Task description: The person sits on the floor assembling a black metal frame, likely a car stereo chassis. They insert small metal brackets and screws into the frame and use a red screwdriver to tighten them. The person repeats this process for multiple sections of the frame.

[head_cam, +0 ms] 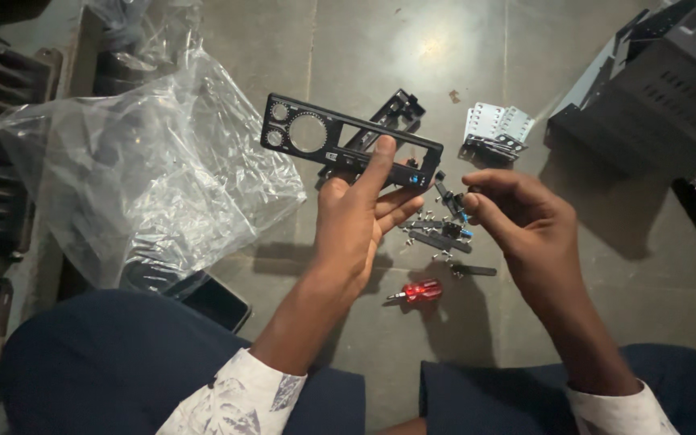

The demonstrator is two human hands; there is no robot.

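My left hand (356,217) holds up a black plastic front panel (316,133) of a car stereo, with round cutouts on its left and a long window on its right; my thumb presses its lower edge. Just right of the panel, my right hand (517,217) pinches a small black part with a blue end (454,201) between its fingertips. Below the hands, on the grey floor, lie several small screws and black strips (441,238) and a short screwdriver with a red handle (419,292).
A crumpled clear plastic bag (147,169) lies at left, with a dark phone (215,300) by my knee. A black metal stereo chassis (654,89) stands at top right, a white perforated bracket (497,129) beside it. Another black frame (392,113) lies behind the panel.
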